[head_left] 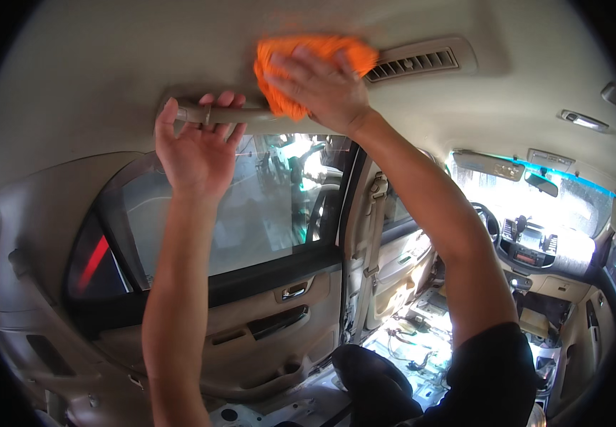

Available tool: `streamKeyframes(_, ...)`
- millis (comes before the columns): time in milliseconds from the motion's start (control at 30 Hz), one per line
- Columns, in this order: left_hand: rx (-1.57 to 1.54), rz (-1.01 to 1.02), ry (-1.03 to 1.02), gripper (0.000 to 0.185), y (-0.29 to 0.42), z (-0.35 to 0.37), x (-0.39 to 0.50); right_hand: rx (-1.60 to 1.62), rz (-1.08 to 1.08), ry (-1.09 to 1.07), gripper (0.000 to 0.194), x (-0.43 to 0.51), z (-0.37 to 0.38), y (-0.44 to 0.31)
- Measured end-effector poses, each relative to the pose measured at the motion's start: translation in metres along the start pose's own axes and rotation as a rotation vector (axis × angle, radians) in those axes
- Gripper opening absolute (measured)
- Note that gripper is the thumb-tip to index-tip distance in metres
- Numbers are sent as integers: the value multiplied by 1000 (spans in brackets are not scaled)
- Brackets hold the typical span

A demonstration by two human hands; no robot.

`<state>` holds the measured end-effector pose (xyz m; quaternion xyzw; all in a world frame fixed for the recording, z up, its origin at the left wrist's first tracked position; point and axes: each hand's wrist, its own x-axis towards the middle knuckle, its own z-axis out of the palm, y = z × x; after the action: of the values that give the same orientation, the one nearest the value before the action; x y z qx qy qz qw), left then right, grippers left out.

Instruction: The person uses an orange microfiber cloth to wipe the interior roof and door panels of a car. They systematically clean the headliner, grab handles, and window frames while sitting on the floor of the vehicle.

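Note:
My right hand (pixel 321 88) is spread flat over an orange cloth (pixel 334 47), pressing it against the beige headliner (pixel 110 58). The hand and cloth look blurred. Just right of the cloth is a slatted roof air vent (pixel 420 63). My left hand (pixel 198 155), palm facing me, has its fingers hooked behind the ceiling grab handle (pixel 257 115) above the rear door window (pixel 254 208). Its thumb lies at the handle's left end. Part of the cloth covers the handle's right end.
Below the window is the beige rear door panel (pixel 265 325) with its inner door handle (pixel 293 291). A seat belt (pixel 375 229) hangs on the pillar. Loose wiring lies on the bare metal floor (pixel 409 341). The dashboard (pixel 532 245) and steering wheel (pixel 487 224) are farther forward. My dark-clad knee (pixel 372 373) is below.

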<state>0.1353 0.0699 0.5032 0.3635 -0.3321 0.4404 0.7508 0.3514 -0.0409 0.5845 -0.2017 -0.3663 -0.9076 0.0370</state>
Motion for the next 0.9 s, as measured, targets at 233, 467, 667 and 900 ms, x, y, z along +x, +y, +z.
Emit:
streamKeyframes(233, -34, 96, -167, 42, -13, -16, 20, 392, 445, 363, 43, 40, -26, -2)
streamKeyframes(467, 46, 88, -82, 46, -8, -5, 13, 256, 482, 443, 42, 28, 8, -45)
streamKeyframes(667, 88, 130, -132, 45, -18, -9, 16, 556, 701, 513, 38, -2, 1, -58)
streamKeyframes(900, 41, 235, -132, 28, -35, 14, 15, 435, 804, 1162, 44, 81, -85, 29)
